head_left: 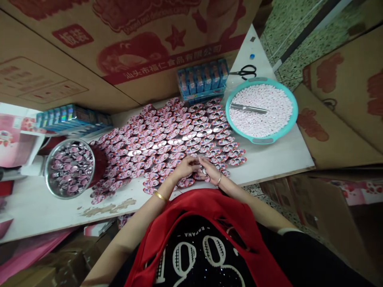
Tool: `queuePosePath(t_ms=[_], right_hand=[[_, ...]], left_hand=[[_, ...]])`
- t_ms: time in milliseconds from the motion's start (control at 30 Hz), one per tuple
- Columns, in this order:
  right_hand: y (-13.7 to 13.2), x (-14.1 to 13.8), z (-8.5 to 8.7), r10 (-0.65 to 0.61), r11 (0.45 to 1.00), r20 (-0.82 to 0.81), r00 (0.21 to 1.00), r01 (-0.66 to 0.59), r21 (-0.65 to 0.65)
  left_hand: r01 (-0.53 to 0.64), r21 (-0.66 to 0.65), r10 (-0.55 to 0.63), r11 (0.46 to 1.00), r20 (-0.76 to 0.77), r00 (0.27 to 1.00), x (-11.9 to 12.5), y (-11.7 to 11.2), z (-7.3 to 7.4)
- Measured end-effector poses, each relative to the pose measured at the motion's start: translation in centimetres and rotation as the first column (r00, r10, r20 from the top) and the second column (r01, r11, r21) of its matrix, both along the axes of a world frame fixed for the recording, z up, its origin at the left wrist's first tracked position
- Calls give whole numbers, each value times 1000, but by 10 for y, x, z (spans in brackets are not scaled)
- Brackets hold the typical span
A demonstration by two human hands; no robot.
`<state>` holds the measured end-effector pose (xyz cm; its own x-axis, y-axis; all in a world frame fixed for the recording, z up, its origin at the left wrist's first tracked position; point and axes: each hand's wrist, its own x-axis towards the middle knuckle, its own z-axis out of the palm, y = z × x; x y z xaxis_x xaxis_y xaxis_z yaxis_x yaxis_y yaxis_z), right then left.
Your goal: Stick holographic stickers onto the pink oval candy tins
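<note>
A white table [278,153] spreads before you, with printed cardboard cartons [143,52] standing along its far edge. At your left, a metal pot [56,186] holds a heap of small pink-and-silver pieces [72,165], with blue boxes [66,115] behind it. Rightward from the pot, slanting rows of oval-topped containers [175,142] cover the middle of the table. At their near edge, your left hand [188,166] meets your right at the fingertips; you cannot tell whether its fingers pinch anything. Your right hand [212,172] curls around a few pink-and-silver pieces, just above the containers. Beyond, at right, a turquoise basin [263,140] is full of pale pellets [278,115], a metal tool [249,109] lying across them, and black-handled scissors [247,72] lie just behind.
</note>
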<state>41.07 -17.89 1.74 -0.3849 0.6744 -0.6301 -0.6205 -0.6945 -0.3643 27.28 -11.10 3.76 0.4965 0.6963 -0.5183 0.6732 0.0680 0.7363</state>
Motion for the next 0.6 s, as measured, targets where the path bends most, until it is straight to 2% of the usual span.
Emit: queuePosePath(t_ms=[67, 133, 167, 200, 267, 333, 400, 500, 600], right_hand=[[4, 0, 3, -23, 999, -48, 999, 21, -33], [9, 0, 5, -28, 997, -106, 994, 21, -68], [11, 0, 5, -24, 996, -139, 990, 11, -92], [12, 2, 4, -27, 993, -170, 985, 7, -119], [11, 6, 3, -64, 984, -216, 974, 27, -174], [5, 11, 2, -112, 974, -234, 966, 61, -216], [-3, 17, 2, -135, 964, -228, 964, 75, -256], [-11, 25, 3, -136, 951, -201, 970, 71, -302], [-10, 28, 5, -139, 958, -165, 976, 91, -272]], left_hand=[[-96, -152, 126, 984, 203, 971, 1, -11, -2], [-185, -259, 252, 948, 257, 933, 3, -12, -5], [-230, -272, 298, 934, 245, 922, 5, -8, -5], [-273, -249, 326, 929, 205, 923, 8, -2, -6], [-325, -89, 329, 941, 28, 944, 13, 15, -7], [-248, 110, 268, 962, -238, 934, 19, 34, -7], [-78, 194, 162, 978, -471, 867, 24, 49, -9], [119, 146, 5, 982, -653, 758, 29, 62, -13], [199, 57, -94, 978, -734, 672, 33, 69, -17]])
